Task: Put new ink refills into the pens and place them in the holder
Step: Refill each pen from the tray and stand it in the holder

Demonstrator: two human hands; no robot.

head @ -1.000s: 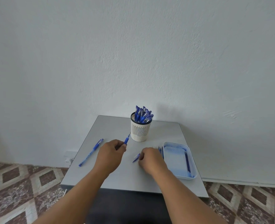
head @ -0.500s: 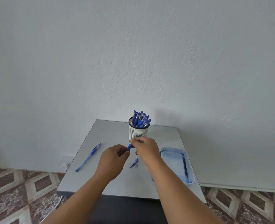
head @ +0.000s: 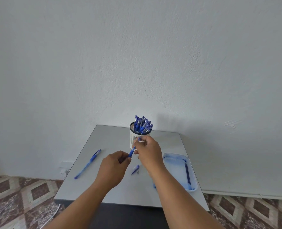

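My left hand [head: 112, 167] grips a blue pen barrel [head: 131, 153] that points up and to the right. My right hand [head: 148, 152] pinches a thin refill [head: 140, 137] at the barrel's open upper end, just in front of the holder. The white slotted holder [head: 132, 138] stands at the table's back middle and is packed with several blue pens [head: 142, 124]. A blue pen cap [head: 135, 169] and a small metal tip lie on the table below my right hand. A whole blue pen [head: 88, 164] lies at the left.
A pale blue tray [head: 175, 164] sits at the right of the grey table [head: 113, 134] with one dark blue refill [head: 187, 174] in it. A white wall rises behind. Patterned floor tiles and a white cable show beyond the table's left edge.
My right hand rose from the table up to the barrel and now pinches the refill at its end. My left hand lifted the barrel slightly. The cap stays on the table.
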